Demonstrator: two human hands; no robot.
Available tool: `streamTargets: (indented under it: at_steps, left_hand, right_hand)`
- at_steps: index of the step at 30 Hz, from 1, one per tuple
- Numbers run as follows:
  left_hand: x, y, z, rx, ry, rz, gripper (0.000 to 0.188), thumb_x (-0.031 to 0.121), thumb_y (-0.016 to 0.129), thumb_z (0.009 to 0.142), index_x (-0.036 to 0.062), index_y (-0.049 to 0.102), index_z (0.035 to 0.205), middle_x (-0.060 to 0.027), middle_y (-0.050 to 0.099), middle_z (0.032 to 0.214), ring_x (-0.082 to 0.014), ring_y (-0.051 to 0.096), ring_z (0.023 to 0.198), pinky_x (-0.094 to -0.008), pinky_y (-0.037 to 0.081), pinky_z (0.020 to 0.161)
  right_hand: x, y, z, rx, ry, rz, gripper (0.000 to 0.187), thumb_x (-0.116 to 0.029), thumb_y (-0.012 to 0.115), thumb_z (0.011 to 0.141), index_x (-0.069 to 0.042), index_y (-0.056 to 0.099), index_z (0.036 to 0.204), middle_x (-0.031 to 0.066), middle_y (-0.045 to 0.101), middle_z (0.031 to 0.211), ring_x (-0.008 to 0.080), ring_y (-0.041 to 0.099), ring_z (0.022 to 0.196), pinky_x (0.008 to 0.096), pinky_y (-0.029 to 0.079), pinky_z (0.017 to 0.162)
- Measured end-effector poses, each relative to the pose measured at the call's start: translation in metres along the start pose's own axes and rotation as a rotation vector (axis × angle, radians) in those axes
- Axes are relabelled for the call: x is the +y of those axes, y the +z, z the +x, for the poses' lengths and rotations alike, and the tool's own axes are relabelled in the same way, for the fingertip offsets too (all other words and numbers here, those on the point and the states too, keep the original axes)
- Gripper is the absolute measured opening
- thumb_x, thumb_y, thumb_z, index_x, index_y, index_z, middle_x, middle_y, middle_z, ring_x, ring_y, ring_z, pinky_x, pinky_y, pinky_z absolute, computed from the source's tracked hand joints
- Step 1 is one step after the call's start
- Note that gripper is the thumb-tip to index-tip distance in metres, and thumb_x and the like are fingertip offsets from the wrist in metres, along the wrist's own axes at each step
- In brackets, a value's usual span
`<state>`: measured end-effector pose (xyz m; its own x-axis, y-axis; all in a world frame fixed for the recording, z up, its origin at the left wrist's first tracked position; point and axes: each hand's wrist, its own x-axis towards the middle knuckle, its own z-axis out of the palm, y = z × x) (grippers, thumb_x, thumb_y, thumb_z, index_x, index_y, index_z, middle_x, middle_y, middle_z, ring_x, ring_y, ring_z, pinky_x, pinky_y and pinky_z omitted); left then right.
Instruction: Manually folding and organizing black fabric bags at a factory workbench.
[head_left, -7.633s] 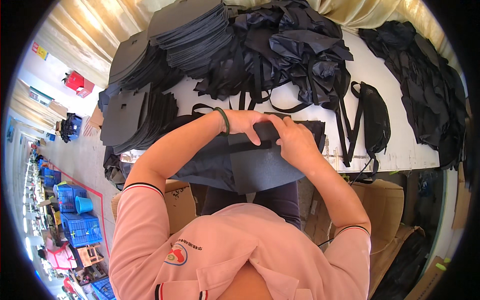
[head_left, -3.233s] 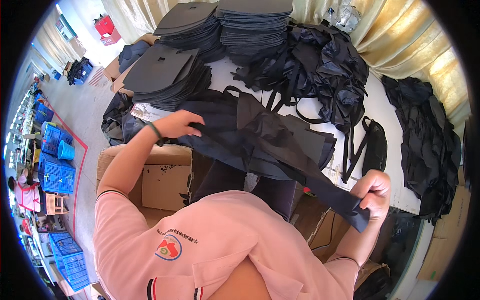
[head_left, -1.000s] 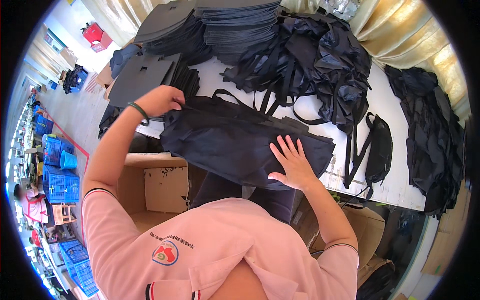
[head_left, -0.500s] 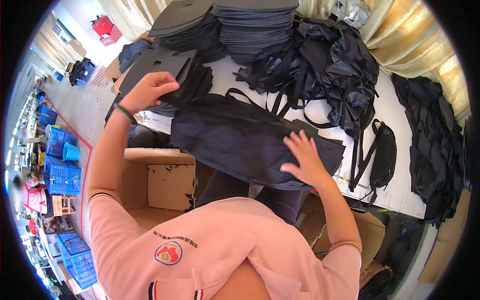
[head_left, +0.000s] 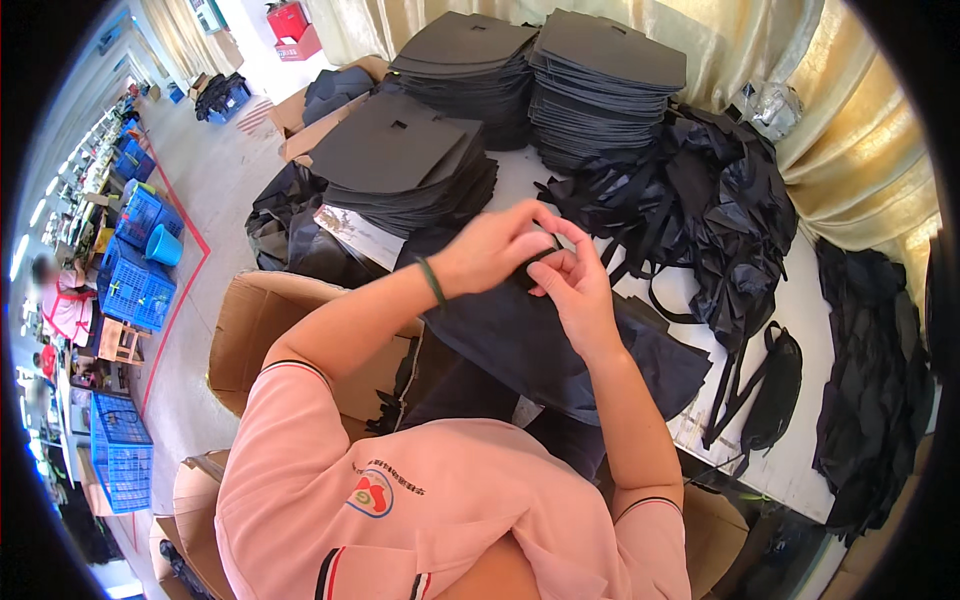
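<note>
Both hands meet above a black fabric bag piece, which drapes over the near table edge toward my lap. My left hand, with a dark bangle at the wrist, has its fingers bent and closed on a small black part of that piece. Close against it, my right hand curls its thumb and fingers round the same dark part. Whether this part is a strap or a fabric edge is hidden by the fingers. The rest of the piece spreads rightward under my right forearm.
Stacks of black panels stand at the far left and back of the white table. A heap of black fabric with straps lies back right, near a black pouch. Beside my lap is an open cardboard box.
My left hand has moved right and my right hand has come up from the fabric to meet it. The fabric's left end has been drawn in. The view has shifted.
</note>
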<state>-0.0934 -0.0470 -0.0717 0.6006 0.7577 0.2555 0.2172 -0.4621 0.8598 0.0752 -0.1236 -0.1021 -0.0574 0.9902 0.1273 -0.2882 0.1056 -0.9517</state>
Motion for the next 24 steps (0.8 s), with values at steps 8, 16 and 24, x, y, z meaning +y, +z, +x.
streamTargets:
  at_steps: [8, 16, 24]
  left_hand:
    - [-0.1, -0.15, -0.029, 0.221, -0.037, 0.946, 0.066, 0.037, 0.083, 0.072, 0.0081, 0.058, 0.126, -0.0163, 0.063, 0.121, -0.0353, 0.055, 0.119, -0.0406, 0.044, 0.101]
    - [-0.088, -0.168, -0.022, 0.102, -0.224, 0.695, 0.049, 0.027, 0.076, 0.08, 0.0107, 0.062, 0.124, -0.0171, 0.067, 0.114, -0.0367, 0.061, 0.109, -0.0395, 0.047, 0.095]
    - [-0.018, -0.138, -0.024, 0.463, 0.054, 0.601, 0.029, 0.008, 0.055, 0.093, 0.0018, 0.06, 0.121, -0.0152, 0.068, 0.094, -0.0261, 0.063, 0.079, -0.0329, 0.049, 0.075]
  right_hand:
    - [0.005, -0.019, -0.005, -0.041, 0.068, -0.083, 0.024, -0.008, 0.065, 0.093, 0.002, 0.061, 0.115, 0.004, 0.064, 0.102, 0.0132, 0.063, 0.093, 0.0268, 0.05, 0.086]
    - [0.015, -0.019, -0.001, -0.028, 0.056, -0.079, 0.016, -0.006, 0.065, 0.093, 0.001, 0.063, 0.107, 0.0036, 0.066, 0.097, 0.012, 0.063, 0.09, 0.0249, 0.049, 0.085]
    - [0.01, -0.016, 0.007, 0.091, 0.023, -0.149, 0.008, -0.007, 0.065, 0.092, -0.001, 0.061, 0.096, -0.001, 0.061, 0.079, 0.0053, 0.056, 0.063, 0.0206, 0.045, 0.057]
